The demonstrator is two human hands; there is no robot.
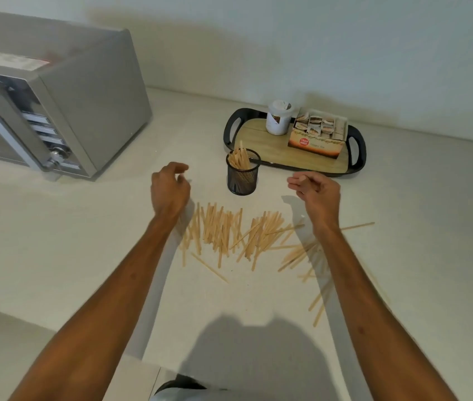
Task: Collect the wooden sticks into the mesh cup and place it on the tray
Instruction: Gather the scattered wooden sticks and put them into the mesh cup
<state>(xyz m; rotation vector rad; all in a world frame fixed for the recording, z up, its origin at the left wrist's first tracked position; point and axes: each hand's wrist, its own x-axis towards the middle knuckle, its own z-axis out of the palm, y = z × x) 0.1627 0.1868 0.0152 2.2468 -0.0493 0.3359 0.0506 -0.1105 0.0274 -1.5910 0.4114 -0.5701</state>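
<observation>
A pale, matte bench (pixel 113 256) was seen running up to a plain off-white wall (pixel 316 39), lit pretty dimly, with the person's shadow thrown across the near edge. One boxy silver microwave (pixel 56 105) with a brushed-metal look was parked at the far left.

One oval tray (pixel 358 149) was set toward the back right: glossy black rim, two cut-out handles, wood-grain base. On it were one white cylindrical jar (pixel 278 118) and one open cardboard box (pixel 316 140) packed with rows of sachets, the two just beside each other.

One black wire-mesh cup (pixel 242 180), round and upright, was stood on the bench just beside the tray's near-left edge, not on it; whether it touched the rim couldn't be told. A small bunch of flat, thin wooden sticks (pixel 239 159) was leaned inside. Way more loose sticks (pixel 229 233), dozens and too many to count, were scattered flat on the bench in front of the cup, some crossed over each other, a few strayed off under the right forearm.

The left hand (pixel 170 188) and right hand (pixel 317 192) were held above the bench on either side of the cup, fingers loosely curled, nothing gripped in either.
</observation>
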